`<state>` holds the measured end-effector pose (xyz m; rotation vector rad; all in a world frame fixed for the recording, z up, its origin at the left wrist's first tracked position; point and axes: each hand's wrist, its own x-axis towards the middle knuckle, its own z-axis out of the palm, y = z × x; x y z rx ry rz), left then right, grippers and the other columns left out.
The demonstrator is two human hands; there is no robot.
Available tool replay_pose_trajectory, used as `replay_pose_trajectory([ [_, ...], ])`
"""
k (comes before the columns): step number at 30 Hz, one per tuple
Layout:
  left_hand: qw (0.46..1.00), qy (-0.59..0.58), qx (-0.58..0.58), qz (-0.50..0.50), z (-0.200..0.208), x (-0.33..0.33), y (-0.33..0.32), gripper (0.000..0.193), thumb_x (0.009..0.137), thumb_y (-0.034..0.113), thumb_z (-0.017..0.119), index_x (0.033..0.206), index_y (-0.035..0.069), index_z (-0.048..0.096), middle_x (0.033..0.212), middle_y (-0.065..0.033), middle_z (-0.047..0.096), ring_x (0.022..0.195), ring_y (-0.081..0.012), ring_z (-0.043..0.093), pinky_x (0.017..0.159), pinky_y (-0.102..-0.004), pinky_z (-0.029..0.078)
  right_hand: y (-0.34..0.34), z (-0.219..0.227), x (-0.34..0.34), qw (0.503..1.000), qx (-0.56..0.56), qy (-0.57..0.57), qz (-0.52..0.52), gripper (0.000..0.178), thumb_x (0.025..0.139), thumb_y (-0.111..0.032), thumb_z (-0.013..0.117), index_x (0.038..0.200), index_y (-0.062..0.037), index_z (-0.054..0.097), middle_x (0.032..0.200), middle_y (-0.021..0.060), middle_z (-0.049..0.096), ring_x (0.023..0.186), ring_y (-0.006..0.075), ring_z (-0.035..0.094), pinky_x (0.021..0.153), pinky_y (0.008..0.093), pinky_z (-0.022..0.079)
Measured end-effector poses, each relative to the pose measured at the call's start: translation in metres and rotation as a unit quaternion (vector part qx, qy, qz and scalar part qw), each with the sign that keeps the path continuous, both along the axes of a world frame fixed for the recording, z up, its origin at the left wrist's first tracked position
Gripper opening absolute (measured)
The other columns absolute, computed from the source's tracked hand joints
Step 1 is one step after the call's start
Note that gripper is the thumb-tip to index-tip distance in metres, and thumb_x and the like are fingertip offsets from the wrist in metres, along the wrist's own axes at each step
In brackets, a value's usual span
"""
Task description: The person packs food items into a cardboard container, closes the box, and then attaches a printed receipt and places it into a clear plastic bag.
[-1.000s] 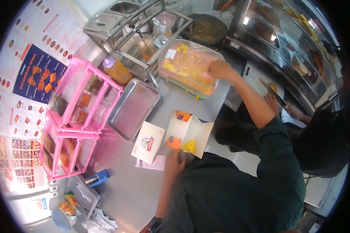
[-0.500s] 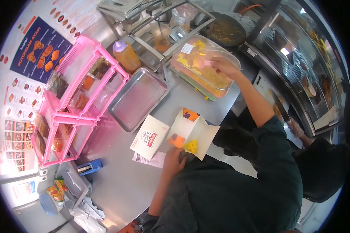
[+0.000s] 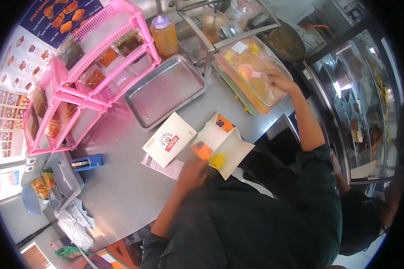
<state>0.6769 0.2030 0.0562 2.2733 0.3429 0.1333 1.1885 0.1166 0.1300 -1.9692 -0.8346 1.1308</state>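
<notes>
Admittedly, the left hand [image 3: 193, 175] was blurred and its fingers were hard to make out, so whether it gripped the open box [image 3: 214, 134] or merely rested beside it could not be told. Part of the near edge of the surface [image 3: 116, 193] was hidden behind the person's dark shirt [image 3: 256, 219], and a co-worker [image 3: 361, 219] at the right was partly lost in the view's dark rim. The hands were well apart. The right hand [image 3: 277, 80] was closed round the handle of a pink scoop [image 3: 250, 72]; whether its bowl touched anything in the clear tub [image 3: 265, 104] was unclear. That tub stood below the right hand, farther right along the near edge. The open box lay by that edge, just beyond the left hand, holding yellow food [image 3: 217, 161]; a closed box [image 3: 159, 148] lay to its left, partly covering a paper slip [image 3: 173, 171].
</notes>
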Motion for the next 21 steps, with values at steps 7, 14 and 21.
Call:
replay_pose_trajectory([
  [7,0.999,-0.036,0.004,0.013,0.000,0.001,-0.006,0.043,0.075,0.011,0.075,0.113,0.007,0.055,0.090,-0.0146,0.058,0.089,-0.0351,0.057,0.078,-0.0445,0.045,-0.050,0.034,0.001,0.961,0.070,0.216,-0.155,0.014,0.097,-0.019,0.059,0.085,-0.0124,0.058,0.063,-0.0093,0.032,0.051,0.0026,0.028,0.044,0.0212,0.020],
  [14,0.995,-0.096,-0.004,0.006,-0.001,-0.005,-0.015,0.051,0.077,0.010,0.073,0.124,0.007,0.054,0.103,-0.0186,0.060,0.098,-0.0375,0.058,0.087,-0.0453,0.046,-0.115,0.049,-0.035,0.905,0.228,0.184,-0.307,0.018,0.098,-0.020,0.058,0.081,-0.0142,0.054,0.063,-0.0094,0.032,0.052,0.0024,0.028,0.046,0.0206,0.020],
  [21,0.994,-0.060,-0.075,0.045,-0.005,-0.010,-0.021,0.041,0.082,0.010,0.069,0.122,0.006,0.060,0.111,-0.0182,0.061,0.102,-0.0362,0.060,0.087,-0.0424,0.049,-0.148,0.027,-0.204,0.940,0.155,0.039,-0.301,0.024,0.097,-0.029,0.062,0.107,-0.0080,0.069,0.067,-0.0104,0.041,0.058,0.0010,0.035,0.050,0.0208,0.025],
])
